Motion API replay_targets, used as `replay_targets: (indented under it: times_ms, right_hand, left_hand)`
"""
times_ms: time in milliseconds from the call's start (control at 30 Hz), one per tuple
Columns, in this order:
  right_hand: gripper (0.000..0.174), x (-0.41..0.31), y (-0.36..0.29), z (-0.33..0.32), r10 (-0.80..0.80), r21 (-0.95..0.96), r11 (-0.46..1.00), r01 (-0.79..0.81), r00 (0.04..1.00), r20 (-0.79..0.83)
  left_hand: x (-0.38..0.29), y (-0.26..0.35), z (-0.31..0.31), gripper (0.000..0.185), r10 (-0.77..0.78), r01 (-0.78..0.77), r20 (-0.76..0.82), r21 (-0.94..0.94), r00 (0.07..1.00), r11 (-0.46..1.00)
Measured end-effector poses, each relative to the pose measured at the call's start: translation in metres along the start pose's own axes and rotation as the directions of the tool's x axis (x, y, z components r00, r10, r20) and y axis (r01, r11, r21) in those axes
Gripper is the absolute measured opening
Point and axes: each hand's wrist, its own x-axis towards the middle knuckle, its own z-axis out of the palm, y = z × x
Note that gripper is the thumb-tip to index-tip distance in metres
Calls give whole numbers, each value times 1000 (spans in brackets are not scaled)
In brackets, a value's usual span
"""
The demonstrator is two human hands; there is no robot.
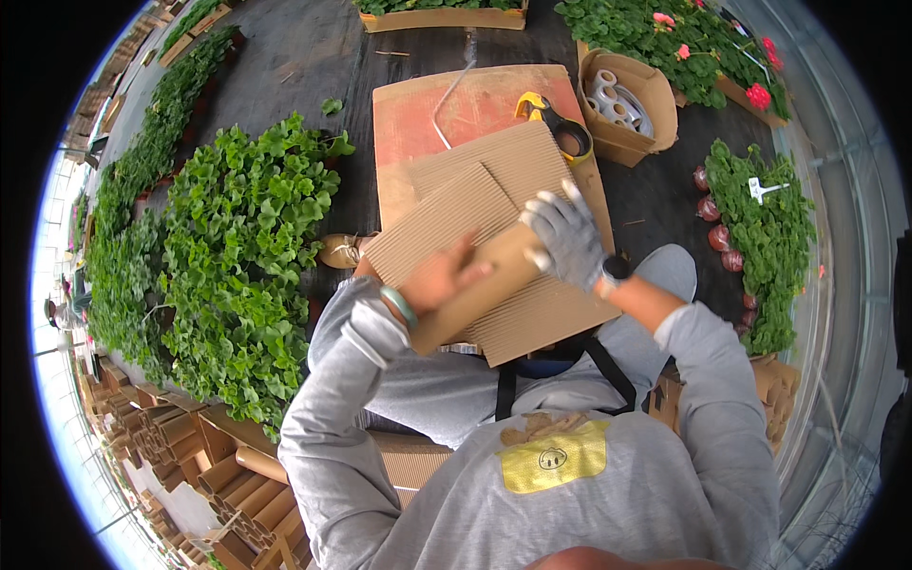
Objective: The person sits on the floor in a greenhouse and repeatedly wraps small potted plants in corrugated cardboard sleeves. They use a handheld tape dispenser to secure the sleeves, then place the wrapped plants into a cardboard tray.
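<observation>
Several sheets of corrugated cardboard (456,203) lie overlapped in front of me, above my lap. One has a smooth brown band (463,306) curled or folded up along its near side. My left hand (436,279), bare and motion-blurred, lies over that band at its left part, fingers apart. At the band's right end, my right hand (566,231) in a grey-white glove grips the cardboard, thumb on the near side and fingers over the far side. Beneath the sheets is a worn carton board (413,114) with a reddish patch. A yellow-and-black tape dispenser (559,128) rests on it.
An open carton (652,107) holds several tape rolls and cores. Leafy potted plants (249,263) stand left, more potted plants (755,221) right, and flowering plants (662,43) far right. Cardboard tubes (256,499) are stacked lower left. A person (68,310) is at the far left.
</observation>
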Motion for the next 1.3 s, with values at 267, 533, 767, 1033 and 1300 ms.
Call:
replay_targets:
  times_ms: [267,533,767,1033,1300]
  right_hand:
    - [47,159,18,34,92,41,994,-101,979,181]
    - [49,132,16,32,86,-73,995,-73,979,186]
    - [18,33,29,16,57,368,927,70,945,-323]
    - [29,54,168,83,537,53,798,-600,748,391]
    - [53,6,157,37,422,-12,884,-468,784,455]
  left_hand:
    - [30,-54,-54,52,-160,403,-582,316,797,859]
    - [50,-4,-46,56,146,-20,-281,409,949,912]
    - [64,58,3,79,-54,121,-220,304,974,945]
    - [71,62,-8,73,-39,125,-201,437,979,891]
    - [66,71,4,76,-18,178,-314,488,949,855]
